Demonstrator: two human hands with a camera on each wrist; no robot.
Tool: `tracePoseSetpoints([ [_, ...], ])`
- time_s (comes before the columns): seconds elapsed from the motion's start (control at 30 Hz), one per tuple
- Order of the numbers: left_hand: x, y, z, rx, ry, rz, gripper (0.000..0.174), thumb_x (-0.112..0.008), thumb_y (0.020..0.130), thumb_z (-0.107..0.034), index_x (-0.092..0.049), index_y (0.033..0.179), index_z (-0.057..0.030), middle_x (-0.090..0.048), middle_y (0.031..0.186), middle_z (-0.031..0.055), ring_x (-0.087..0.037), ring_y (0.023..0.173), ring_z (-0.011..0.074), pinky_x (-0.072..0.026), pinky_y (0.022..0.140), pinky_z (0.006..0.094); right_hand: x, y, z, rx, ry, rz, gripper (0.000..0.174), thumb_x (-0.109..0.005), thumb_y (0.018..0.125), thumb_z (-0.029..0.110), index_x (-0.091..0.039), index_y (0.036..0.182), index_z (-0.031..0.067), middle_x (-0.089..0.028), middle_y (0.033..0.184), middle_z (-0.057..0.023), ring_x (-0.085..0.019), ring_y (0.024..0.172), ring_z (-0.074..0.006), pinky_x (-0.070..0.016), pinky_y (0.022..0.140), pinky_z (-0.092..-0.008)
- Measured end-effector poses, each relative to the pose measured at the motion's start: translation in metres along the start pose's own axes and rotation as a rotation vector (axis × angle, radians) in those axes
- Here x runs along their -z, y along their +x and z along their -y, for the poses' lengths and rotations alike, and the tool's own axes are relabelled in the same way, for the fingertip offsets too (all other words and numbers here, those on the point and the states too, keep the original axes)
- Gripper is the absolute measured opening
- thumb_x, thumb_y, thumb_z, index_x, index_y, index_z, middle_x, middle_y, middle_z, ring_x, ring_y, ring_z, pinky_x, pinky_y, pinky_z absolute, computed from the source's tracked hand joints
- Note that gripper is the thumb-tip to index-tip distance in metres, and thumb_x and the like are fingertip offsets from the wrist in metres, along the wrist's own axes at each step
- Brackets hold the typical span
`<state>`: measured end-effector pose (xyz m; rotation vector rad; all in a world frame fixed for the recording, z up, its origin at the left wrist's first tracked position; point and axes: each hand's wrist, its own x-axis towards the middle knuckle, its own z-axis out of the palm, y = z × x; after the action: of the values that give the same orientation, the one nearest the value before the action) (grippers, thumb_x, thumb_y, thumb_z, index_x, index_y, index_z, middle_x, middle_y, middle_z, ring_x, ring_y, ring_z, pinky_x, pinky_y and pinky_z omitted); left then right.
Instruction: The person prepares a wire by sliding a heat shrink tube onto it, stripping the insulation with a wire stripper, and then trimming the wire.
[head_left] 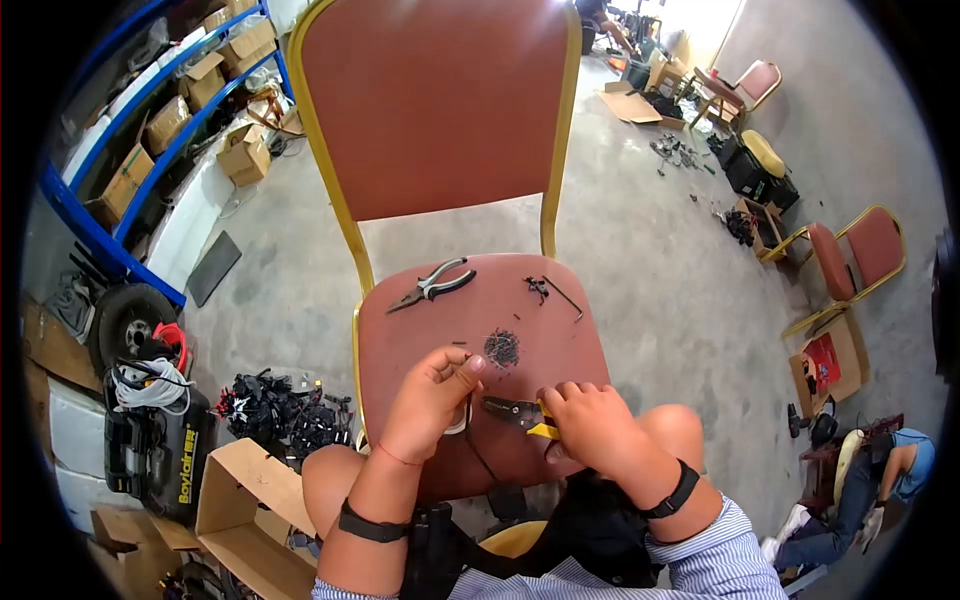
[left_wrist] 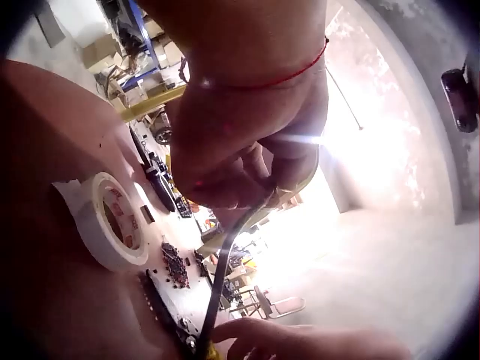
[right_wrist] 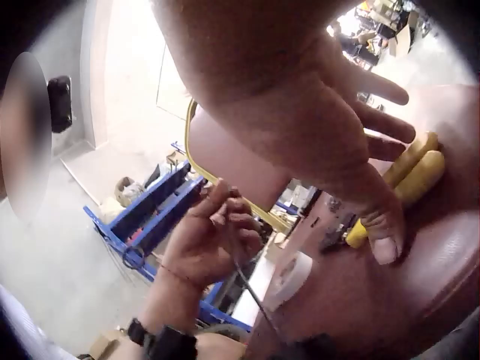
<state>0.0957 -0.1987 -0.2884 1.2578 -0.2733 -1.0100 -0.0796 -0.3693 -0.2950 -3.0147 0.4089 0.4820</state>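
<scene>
My left hand (head_left: 425, 400) pinches the end of a thin black cable (left_wrist: 221, 277) between thumb and fingers, over the front of a red chair seat (head_left: 400, 335). The cable runs down toward my lap. To the right, wire strippers with yellow handles (right_wrist: 420, 178) lie on the seat, their dark head (head_left: 510, 409) pointing left. Over them is my right hand (head_left: 597, 425), fingers stretched out and thumb straight beside the handles in the right wrist view. A roll of white tape (left_wrist: 112, 232) sits on the seat beneath the left hand.
Farther back on the seat lie grey-handled pliers (head_left: 432, 287), a pile of small dark clippings (head_left: 502, 348), a hex key (head_left: 566, 299) and small black parts (head_left: 537, 290). An open cardboard box (head_left: 255, 485) and a black heap (head_left: 280, 415) are on the floor at left.
</scene>
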Motion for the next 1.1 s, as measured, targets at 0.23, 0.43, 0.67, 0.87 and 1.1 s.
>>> tracePoseSetpoints([
  [0.23,0.004,0.013,0.005,-0.106,0.172,-0.135,0.025,-0.071,0.102,-0.028,-0.071,0.109,-0.0034,-0.066,0.085,-0.0015,-0.056,0.073,0.0050,-0.0461,0.066,0.0206,-0.009,0.013,-0.005,0.075,0.060,0.013,0.059,-0.088,0.072,0.033,-0.059,0.118,0.0107,-0.069,0.106,-0.0076,-0.069,0.104,-0.0289,-0.0564,0.083,-0.0415],
  [0.43,0.009,0.014,0.000,-0.064,0.187,-0.155,0.028,-0.071,0.102,-0.023,-0.074,0.117,0.0003,-0.064,0.084,-0.0031,-0.051,0.068,0.0028,-0.0417,0.057,0.0217,0.023,0.019,-0.004,0.005,0.254,0.004,0.039,-0.078,0.081,0.019,-0.058,0.111,0.0037,-0.071,0.099,-0.0188,-0.070,0.095,-0.0367,-0.0564,0.078,-0.0458],
  [0.67,0.014,0.017,-0.001,-0.037,0.166,-0.059,0.027,-0.067,0.104,-0.017,-0.071,0.124,0.0008,-0.065,0.087,-0.0040,-0.049,0.066,0.0018,-0.0391,0.056,0.0205,0.039,0.029,-0.034,-0.052,0.869,0.066,0.023,-0.067,0.089,0.007,-0.056,0.108,0.0012,-0.071,0.097,-0.0204,-0.069,0.093,-0.0381,-0.0539,0.079,-0.0435],
  [0.87,0.013,0.016,-0.005,-0.152,0.103,-0.072,0.028,-0.066,0.104,-0.015,-0.069,0.127,0.0013,-0.068,0.099,-0.0005,-0.058,0.084,0.0053,-0.0479,0.073,0.0224,0.038,0.036,-0.038,0.077,1.391,0.106,0.022,-0.052,0.088,-0.011,-0.055,0.106,0.0016,-0.069,0.112,-0.0100,-0.064,0.109,-0.0204,-0.0503,0.092,-0.0340],
  [1.1,0.012,0.019,0.000,-0.231,0.106,-0.027,0.028,-0.065,0.105,-0.015,-0.065,0.129,-0.0003,-0.069,0.117,0.0036,-0.063,0.110,0.0126,-0.0514,0.094,0.0270,0.032,0.043,-0.035,0.100,1.790,0.136,0.049,-0.047,0.087,-0.014,-0.056,0.133,-0.0006,-0.064,0.135,-0.0115,-0.062,0.120,-0.0205,-0.0481,0.106,-0.0337],
])
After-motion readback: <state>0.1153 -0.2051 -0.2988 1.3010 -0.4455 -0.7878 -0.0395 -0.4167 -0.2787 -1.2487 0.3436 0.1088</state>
